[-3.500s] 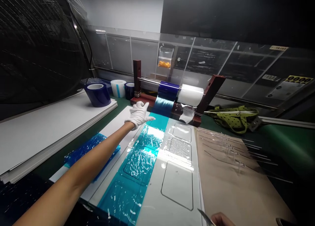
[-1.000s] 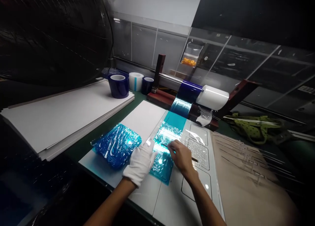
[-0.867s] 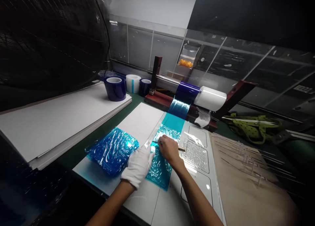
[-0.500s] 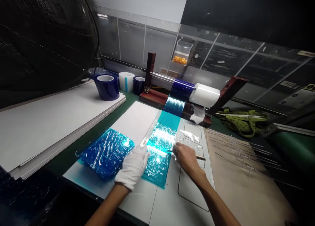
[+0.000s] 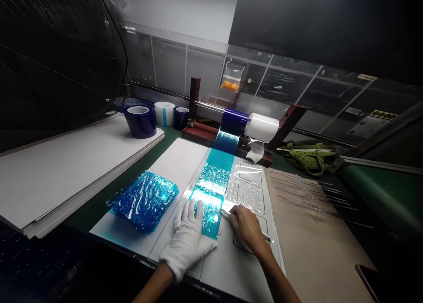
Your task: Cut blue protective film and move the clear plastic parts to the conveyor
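Gloved left hand (image 5: 187, 241) flat on the blue film strip (image 5: 211, 193) — bare right hand (image 5: 246, 226) just beside it, gripping a thin blade (image 5: 226, 213).

The right hand (image 5: 246, 226) is covering most of the thin tool (image 5: 228, 213) it is gripping, so what kind of tool it is cannot be told. The gloved left hand (image 5: 190, 241) is hiding the near left corner of the blue film strip (image 5: 211, 193). Both forearms are running off the picture's bottom edge. The yellow label (image 5: 383, 115) at the bench's far right is too small to read.
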The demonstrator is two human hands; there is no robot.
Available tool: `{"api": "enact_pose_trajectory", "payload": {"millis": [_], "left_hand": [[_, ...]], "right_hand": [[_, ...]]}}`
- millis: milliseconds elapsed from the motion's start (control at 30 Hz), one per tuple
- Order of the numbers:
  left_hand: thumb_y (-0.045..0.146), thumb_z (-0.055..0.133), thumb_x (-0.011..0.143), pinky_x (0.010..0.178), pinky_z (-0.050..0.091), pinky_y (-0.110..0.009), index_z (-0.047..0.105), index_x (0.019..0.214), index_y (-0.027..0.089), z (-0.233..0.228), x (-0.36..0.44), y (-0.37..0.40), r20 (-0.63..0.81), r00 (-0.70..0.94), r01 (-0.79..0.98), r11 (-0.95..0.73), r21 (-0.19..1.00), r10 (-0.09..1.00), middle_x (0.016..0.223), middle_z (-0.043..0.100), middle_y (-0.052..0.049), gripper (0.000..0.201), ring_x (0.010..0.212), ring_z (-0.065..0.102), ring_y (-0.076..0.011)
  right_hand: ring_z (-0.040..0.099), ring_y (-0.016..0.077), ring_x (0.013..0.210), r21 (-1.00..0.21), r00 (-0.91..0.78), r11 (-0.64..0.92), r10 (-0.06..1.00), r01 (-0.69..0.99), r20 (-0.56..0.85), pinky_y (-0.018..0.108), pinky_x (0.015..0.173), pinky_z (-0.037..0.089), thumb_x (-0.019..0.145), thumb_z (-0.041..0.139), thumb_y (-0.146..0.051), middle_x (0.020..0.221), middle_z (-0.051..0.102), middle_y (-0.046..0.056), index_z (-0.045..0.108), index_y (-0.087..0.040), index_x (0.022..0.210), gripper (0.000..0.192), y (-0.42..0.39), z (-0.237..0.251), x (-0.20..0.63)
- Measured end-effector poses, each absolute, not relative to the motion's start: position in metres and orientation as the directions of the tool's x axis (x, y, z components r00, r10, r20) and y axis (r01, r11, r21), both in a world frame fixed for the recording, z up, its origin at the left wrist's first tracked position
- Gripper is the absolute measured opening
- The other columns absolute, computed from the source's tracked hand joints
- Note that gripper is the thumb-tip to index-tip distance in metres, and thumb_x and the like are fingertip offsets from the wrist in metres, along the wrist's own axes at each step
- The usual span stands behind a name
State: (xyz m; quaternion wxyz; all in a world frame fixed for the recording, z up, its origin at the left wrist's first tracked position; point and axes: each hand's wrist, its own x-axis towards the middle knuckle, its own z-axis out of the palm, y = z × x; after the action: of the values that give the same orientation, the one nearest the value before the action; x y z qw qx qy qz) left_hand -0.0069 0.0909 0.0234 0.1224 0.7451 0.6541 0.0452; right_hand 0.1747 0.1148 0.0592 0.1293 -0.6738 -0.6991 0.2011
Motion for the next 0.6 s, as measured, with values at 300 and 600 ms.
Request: {"api": "enact_pose_trajectory", "payload": {"millis": [300,600], "left_hand": [[0.013,0.051,0.072,0.112,0.017,-0.061,0.022,0.146,0.007,0.016,-0.004,0.083,0.107,0.065,0.985,-0.081,0.150,0.992,0.154,0.008,-0.022,0.080,0.141,0.004,-0.0404],[0.051,0.065,0.070,0.104,0.042,-0.048,-0.003,0.148,0.023,0.046,-0.053,0.035,-0.122,-0.111,0.305,0.151,0.940,0.986,0.154,0.021,-0.018,0.107,0.137,0.031,-0.0334]], "right_hand": [[0.048,0.0116,0.049,-0.885,-0.104,-0.205,0.957,0.418,-0.270,0.023,0.045,0.030,0.074,0.057,-0.064,0.064,0.060,0.001,0.062,-0.015,0.084,0.051,0.091,0.052,0.163],[0.026,0.0055,0.047,-0.960,-0.153,-0.281,0.948,0.018,-0.281,0.020,0.044,0.019,0.065,0.073,-0.057,0.054,0.053,-0.003,0.058,-0.015,0.077,0.045,0.045,0.067,0.141]]}}
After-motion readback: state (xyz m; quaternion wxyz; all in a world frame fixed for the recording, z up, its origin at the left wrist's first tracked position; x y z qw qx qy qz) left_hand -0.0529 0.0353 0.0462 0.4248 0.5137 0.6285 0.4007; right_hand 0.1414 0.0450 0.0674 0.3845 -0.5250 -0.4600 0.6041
